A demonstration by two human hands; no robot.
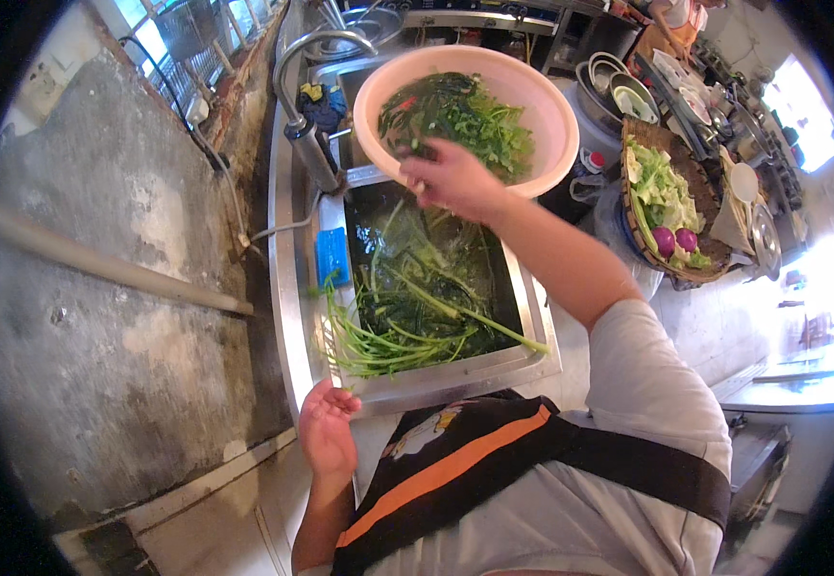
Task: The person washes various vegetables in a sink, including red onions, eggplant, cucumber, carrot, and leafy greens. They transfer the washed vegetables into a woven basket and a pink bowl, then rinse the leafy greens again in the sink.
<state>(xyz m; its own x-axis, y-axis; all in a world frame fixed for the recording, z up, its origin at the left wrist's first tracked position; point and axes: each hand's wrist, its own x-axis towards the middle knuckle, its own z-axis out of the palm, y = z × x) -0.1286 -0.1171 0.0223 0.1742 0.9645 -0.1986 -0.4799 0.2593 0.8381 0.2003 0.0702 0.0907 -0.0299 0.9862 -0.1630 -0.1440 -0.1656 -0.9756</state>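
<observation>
My right hand (453,180), blurred, is over the near rim of a large pale pink plastic basin (557,137). Something dark shows by its fingertips, but I cannot tell whether it is held. Leafy greens (496,129) and a small red piece lie in the basin. Below, the steel sink (446,371) contains water with long green leaves under the surface. Thin green stalks (388,349) are heaped across its near left corner, and a thicker stalk (489,327) crosses to the right rim. My left hand (330,421), fingers loosely curled, is just off that corner, apparently holding nothing.
A curved faucet (309,144) rises at the sink's left, near a blue block-shaped item (332,257). To the right, a woven basket (633,209) bears lettuce-like leaves and two purple round vegetables (665,241). Stacked bowls (615,86) stand behind it. Another person (665,32) is at the far right.
</observation>
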